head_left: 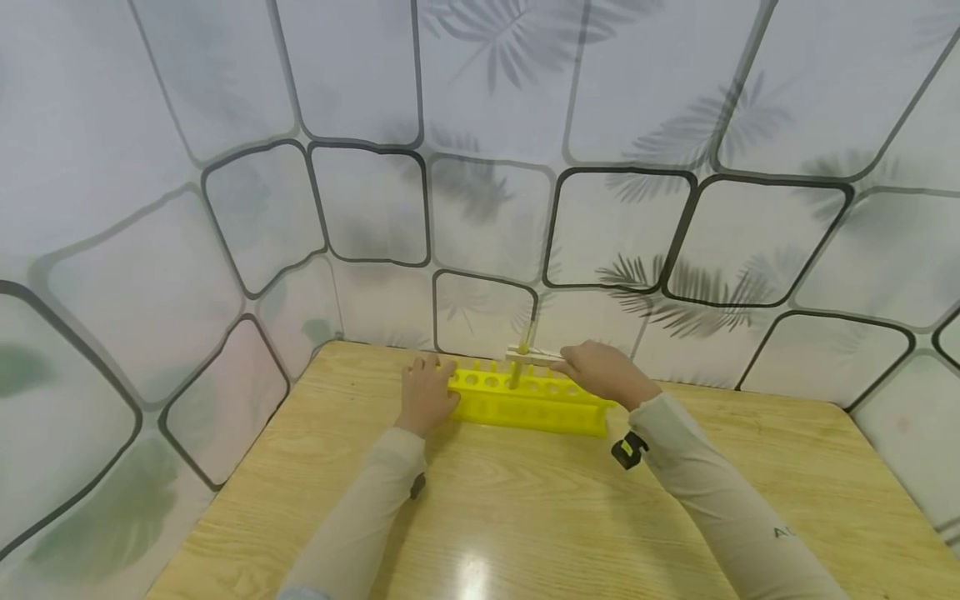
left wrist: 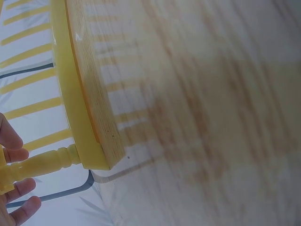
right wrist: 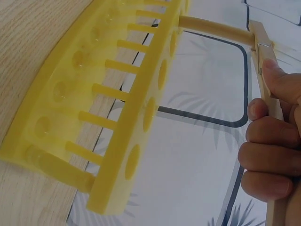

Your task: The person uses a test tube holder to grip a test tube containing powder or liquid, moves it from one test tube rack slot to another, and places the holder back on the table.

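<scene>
A yellow test tube rack (head_left: 528,412) with a row of round holes lies lengthwise across the wooden table. My left hand (head_left: 427,392) grips its left end, with fingers round the end post (left wrist: 44,161) in the left wrist view. In my right hand (head_left: 607,371) is a wooden test tube clamp (right wrist: 259,33), its handle held between thumb and curled fingers. The clamp's tip is closed round a test tube (right wrist: 216,29) that looks yellowish below the clamp and clear above it. The tube leans slightly, its lower end at a hole near the rack's middle.
The wooden table (head_left: 517,500) reaches back to a pale patterned curtain (head_left: 487,217) close behind the rack. Short yellow pegs (right wrist: 96,120) stand along the rack's far side. Black cameras (head_left: 628,450) are strapped at the wrists.
</scene>
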The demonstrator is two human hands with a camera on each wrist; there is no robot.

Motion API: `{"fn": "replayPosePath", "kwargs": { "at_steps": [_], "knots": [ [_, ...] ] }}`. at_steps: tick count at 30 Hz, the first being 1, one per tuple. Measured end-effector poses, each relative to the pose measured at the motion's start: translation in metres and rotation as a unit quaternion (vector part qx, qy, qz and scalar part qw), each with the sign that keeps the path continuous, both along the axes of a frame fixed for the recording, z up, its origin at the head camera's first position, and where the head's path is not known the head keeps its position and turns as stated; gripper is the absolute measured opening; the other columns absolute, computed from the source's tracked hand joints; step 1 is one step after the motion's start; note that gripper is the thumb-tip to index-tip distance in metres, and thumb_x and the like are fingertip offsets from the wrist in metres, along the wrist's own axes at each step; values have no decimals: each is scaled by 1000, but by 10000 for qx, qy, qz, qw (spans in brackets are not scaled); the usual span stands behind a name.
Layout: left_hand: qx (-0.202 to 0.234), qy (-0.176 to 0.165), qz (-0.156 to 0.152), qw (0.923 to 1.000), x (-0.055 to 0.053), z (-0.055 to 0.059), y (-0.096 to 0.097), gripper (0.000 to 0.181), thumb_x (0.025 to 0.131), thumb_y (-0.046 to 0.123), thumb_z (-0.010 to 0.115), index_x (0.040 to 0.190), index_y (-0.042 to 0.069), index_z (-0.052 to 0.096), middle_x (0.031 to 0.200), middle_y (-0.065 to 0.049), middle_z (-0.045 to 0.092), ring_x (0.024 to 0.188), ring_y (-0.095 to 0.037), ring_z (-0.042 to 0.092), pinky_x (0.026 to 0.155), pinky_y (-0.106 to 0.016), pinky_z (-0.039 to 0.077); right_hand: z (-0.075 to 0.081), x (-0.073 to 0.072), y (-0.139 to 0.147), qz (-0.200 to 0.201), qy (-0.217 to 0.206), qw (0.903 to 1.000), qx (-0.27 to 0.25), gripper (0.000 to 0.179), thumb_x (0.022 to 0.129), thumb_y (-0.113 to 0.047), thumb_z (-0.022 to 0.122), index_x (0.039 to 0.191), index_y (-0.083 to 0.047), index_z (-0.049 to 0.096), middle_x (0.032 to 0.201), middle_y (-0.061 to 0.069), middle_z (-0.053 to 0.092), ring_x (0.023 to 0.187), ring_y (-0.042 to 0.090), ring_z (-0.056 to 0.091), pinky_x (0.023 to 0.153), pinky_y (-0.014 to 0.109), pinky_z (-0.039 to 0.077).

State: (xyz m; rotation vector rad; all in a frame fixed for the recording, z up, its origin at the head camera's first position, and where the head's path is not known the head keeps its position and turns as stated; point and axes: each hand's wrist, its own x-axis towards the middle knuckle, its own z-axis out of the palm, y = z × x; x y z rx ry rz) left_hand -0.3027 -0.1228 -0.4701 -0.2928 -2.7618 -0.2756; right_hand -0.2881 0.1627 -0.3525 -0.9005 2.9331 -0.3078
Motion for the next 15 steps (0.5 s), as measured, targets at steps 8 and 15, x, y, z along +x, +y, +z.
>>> {"fn": "replayPosePath", "kwargs": {
  "at_steps": [8, 15],
  "knots": [
    [-55, -39, 44, 10000, 0, 0, 0, 46, 75, 25, 68, 120, 17, 59, 112, -12, 57, 100, -31, 50, 90, -54, 40, 3, -2, -2, -49, -13, 9999, 124, 32, 98, -32, 43, 78, -12, 54, 59, -1, 43, 52, 12, 38, 58, 28, 37],
    [25, 14, 13, 10000, 0, 0, 0, 45, 75, 24, 68, 118, 17, 60, 110, -11, 57, 99, -31, 50, 89, -53, 39, 10, -1, -4, -93, -76, 9998, 185, 31, 98, -32, 43, 77, -12, 54, 59, -1, 43, 52, 12, 38, 59, 29, 38]
  ]
}}
